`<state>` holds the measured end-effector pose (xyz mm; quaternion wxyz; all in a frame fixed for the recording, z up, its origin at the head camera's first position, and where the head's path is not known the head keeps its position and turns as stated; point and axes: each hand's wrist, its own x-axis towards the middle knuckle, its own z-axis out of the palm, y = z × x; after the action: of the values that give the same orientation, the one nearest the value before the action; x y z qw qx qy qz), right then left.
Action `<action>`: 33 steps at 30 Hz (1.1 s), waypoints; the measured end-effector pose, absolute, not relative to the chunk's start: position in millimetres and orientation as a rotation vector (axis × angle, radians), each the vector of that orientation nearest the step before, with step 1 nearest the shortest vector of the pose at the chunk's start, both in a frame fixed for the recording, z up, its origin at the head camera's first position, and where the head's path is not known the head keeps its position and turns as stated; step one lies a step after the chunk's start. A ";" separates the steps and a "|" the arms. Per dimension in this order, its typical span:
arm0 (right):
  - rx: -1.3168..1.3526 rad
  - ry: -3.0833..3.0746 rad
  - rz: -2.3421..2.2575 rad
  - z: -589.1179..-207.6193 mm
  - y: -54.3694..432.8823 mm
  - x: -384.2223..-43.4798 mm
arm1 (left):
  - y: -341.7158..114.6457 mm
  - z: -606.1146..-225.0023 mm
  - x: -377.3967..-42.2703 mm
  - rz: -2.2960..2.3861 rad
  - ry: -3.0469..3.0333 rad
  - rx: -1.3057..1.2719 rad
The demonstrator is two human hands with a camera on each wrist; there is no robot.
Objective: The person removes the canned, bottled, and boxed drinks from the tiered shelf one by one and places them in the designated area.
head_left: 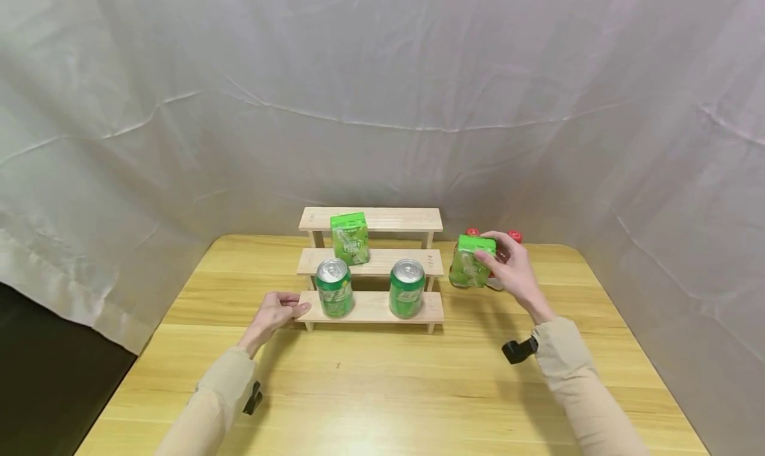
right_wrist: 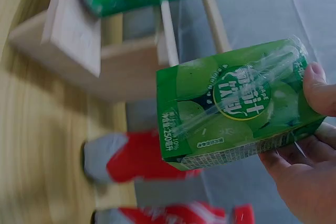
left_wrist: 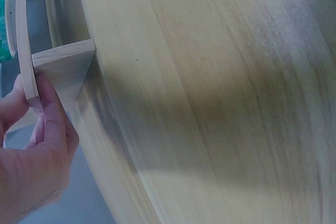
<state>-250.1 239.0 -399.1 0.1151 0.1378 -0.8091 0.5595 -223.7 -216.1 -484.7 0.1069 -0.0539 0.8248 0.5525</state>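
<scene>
The right hand (head_left: 510,267) holds a bright green, box-shaped drink carton printed with grapes (head_left: 470,267), roughly upright and clear of the pale yellow wooden bench (head_left: 370,389), just to the right of a three-step rack of pale bare wood (head_left: 370,306). The grip is parted by the carton's breadth: in the right wrist view the thumb presses near the upper end of the printed face, and the fingers curl round the opposite side. A wrapped straw (right_wrist: 231,95) lies slantwise across that face.

The left hand (head_left: 275,316) pinches the left end of the rack's lowest board; its grip is closed to the thickness of the wood, thumb above and fingers beneath.

A second green carton (head_left: 350,240) stands on the middle board, toward the left. Two green cylindrical metal cans with silver tops stand upright on the lowest board, well apart: one at left (head_left: 335,289), one right of centre (head_left: 407,289). Two red-labelled bottles with red caps, one (right_wrist: 147,156) beside the other (right_wrist: 168,215), stand on the bench right of the rack; the head view shows them partly hidden by the held carton and the right hand. Grey creased cloth (head_left: 382,111) hangs behind.
</scene>
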 end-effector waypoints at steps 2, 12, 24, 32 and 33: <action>0.396 -2.380 1.613 -403.2 247.7 -248.5 | -216.2 -484.0 -223.5 1.631 2.426 -0.151; 0.262 -2.477 1.436 -429.2 286.5 -240.4 | -215.7 -483.6 -223.8 1.627 2.428 -0.169; 0.159 -2.639 1.202 -456.6 313.8 -240.6 | -216.1 -484.6 -223.6 1.642 2.413 -0.161; 0.163 -2.702 1.251 -462.9 323.5 -242.7 | -216.0 -486.7 -225.1 1.641 2.423 -0.175; 0.159 -2.708 1.267 -463.2 325.3 -243.3 | -215.9 -486.4 -224.8 1.647 2.422 -0.174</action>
<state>-243.3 325.3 -463.2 0.0738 0.0529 -0.9020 0.4220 -224.8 -215.9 -486.4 0.1038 -0.0588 0.8210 0.5583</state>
